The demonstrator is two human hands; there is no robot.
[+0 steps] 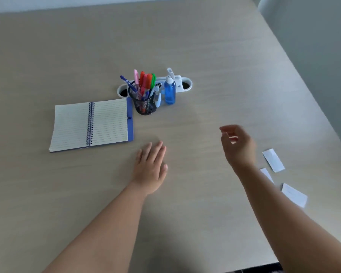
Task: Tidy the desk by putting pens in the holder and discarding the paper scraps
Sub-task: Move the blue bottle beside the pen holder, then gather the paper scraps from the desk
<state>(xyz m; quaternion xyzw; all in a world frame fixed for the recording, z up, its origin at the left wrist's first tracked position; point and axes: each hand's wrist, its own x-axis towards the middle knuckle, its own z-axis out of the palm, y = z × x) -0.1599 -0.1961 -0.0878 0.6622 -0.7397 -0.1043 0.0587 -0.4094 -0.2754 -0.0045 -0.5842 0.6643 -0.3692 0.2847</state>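
White scraps (273,160) lie right of my loosely curled, empty right hand (238,147); left hand (151,166) flat, near holder (144,103).

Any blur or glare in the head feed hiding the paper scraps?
Head view: soft daylight, no harsh glare; the right hand is motion-blurred; the paper scraps by the desk edge are slightly soft but distinct, one partly hidden behind the forearm; wide-angle bending skews the edges.

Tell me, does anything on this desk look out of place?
Yes: three white paper scraps lie scattered near the beige desk's right edge, beside the right forearm. The coloured pens already stand in the black mesh holder.
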